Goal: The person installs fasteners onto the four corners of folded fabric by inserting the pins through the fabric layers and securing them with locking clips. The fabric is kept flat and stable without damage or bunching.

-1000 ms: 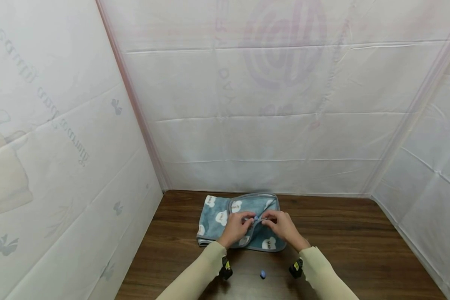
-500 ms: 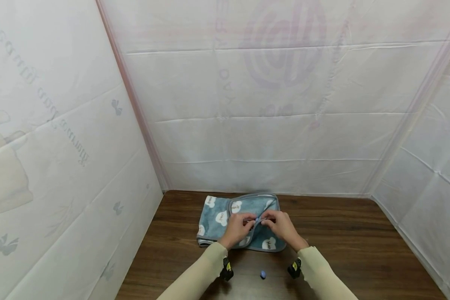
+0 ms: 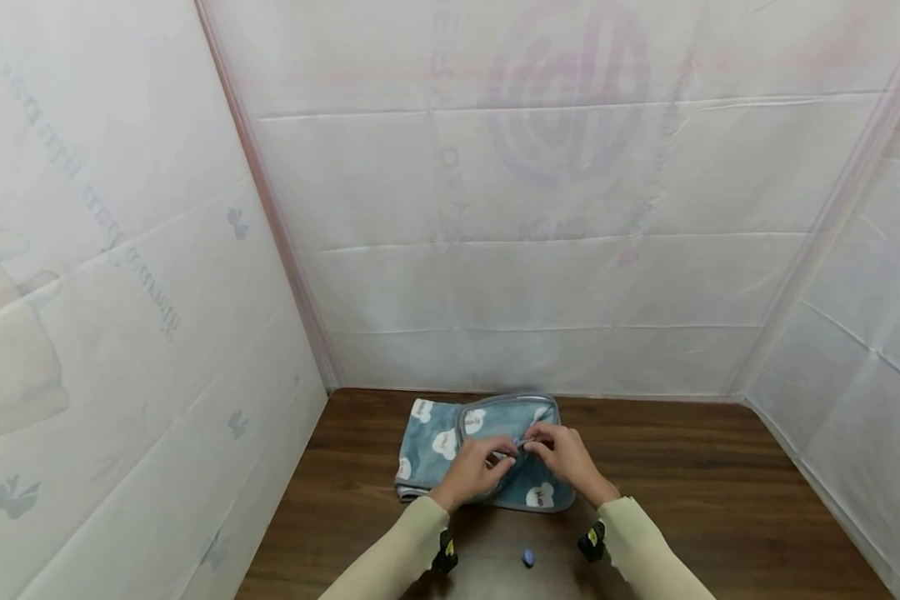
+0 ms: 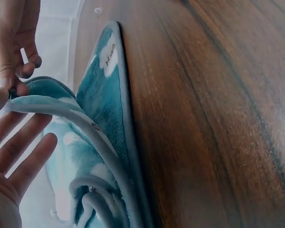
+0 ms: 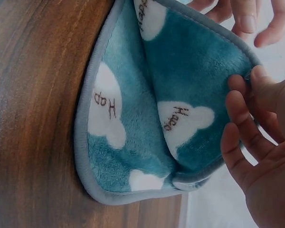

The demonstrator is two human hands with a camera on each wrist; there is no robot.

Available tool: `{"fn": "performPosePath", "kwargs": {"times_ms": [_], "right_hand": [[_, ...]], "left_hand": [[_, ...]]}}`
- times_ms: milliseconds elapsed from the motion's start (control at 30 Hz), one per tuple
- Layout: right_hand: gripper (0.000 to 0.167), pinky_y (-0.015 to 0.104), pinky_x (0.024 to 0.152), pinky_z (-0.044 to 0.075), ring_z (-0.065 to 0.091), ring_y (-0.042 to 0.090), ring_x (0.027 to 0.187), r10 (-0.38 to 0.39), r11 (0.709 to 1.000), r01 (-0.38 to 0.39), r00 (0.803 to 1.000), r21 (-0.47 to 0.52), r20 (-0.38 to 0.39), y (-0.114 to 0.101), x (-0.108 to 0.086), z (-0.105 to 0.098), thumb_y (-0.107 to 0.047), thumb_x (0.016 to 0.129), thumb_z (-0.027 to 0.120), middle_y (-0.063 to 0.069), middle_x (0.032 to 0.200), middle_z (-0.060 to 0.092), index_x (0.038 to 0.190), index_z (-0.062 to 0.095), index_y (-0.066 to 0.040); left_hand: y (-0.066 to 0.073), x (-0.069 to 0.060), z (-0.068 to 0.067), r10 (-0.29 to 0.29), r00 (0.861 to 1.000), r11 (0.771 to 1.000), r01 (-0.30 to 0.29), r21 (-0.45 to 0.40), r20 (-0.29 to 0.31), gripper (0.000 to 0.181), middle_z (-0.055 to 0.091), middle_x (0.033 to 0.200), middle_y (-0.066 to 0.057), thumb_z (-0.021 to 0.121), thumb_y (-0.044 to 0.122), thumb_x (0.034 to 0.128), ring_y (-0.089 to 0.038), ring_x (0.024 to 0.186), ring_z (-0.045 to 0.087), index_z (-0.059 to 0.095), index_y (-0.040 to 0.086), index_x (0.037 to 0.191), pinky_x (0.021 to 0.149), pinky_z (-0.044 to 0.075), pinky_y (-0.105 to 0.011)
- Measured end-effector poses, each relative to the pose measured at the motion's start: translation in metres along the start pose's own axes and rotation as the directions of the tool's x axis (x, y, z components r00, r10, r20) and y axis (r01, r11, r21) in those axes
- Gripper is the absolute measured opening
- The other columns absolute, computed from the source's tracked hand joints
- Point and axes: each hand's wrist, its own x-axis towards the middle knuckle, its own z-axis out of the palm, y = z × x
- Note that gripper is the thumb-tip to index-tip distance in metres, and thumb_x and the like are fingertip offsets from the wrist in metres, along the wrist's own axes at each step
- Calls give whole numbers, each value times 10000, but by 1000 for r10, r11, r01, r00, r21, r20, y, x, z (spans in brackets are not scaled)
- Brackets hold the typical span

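A folded teal fleece blanket (image 3: 427,437) with grey piping and white lettered patches lies at the table's back. My left hand (image 3: 474,471) holds its raised piped edge, thumb above and fingers beneath in the left wrist view. Facing it, my right hand (image 3: 567,457) pinches the same edge between thumb and index finger; its other fingers curve loosely in the right wrist view. Between the two hands sits a small lavender-blue piece (image 3: 517,442), mostly covered by fingertips, its kind unclear. Another small blue oval piece (image 3: 528,557) lies on the table between my forearms.
A dark wooden table (image 3: 705,483) bears everything. White printed sheets rise as a back wall (image 3: 540,283), a left wall (image 3: 142,333) and a right wall (image 3: 855,358) close to the table's edges. A black-and-yellow wrist camera (image 3: 444,552) sits on my left wrist.
My left thumb and index finger have parted slightly, with the left hand shifting a little. The right hand stays at the edge. The whole view has tilted slightly.
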Motion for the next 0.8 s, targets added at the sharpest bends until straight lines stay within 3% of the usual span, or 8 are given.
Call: {"fn": "performPosePath", "kwargs": {"times_ms": [167,333,467,567,700,800], "right_hand": [[32,249,625,538,616,40,669,6,1000,-6,1000,-8,2,-2,1,-3,-113,938,750,-77,797,709,963,738,-129],[75,256,647,556,654,59,699,-18,1000,18,1000,-9,-10,0,0,-4,-94,938,752,-32,838,735,999,747,-136],[241,269,674,572,709,117,796,-71,997,71,997,2,-17,4,-6,-6,-99,958,734,46,991,763,1199,735,-91],[372,275,626,567,720,218,785,-82,996,83,996,23,-43,9,-13,-12,-79,965,719,93,1017,760,1335,674,-78],[329,266,583,538,673,218,700,-17,1000,18,997,4,-77,18,-25,-21,-70,965,717,73,909,744,1292,692,-76],[193,258,623,532,632,108,715,64,997,-68,994,-45,-86,28,-37,-25,-80,958,729,17,910,743,1150,752,-81]], "left_hand": [[0,2,1,55,998,996,-56,72,14,154,777,1026,-65,702,46,963,-81,728,699,783,57,1094,672,574,-199],[-3,4,0,69,998,985,-70,159,10,157,786,1001,-42,708,69,968,40,541,535,803,75,1093,572,454,-94],[-6,4,-4,81,997,981,-82,175,13,174,785,1007,-63,703,83,979,102,516,474,794,60,1126,545,427,-70],[-9,4,-10,98,995,975,-96,201,0,198,780,1048,-82,707,89,978,107,480,419,779,50,1158,510,388,-76],[-15,3,-21,96,995,958,-81,275,-39,229,767,1117,-93,720,77,965,37,409,383,765,55,1188,456,345,-129],[-20,1,-29,91,994,933,-67,354,-52,262,750,1182,-88,718,85,969,-32,509,562,747,72,1229,512,453,-176]]}}
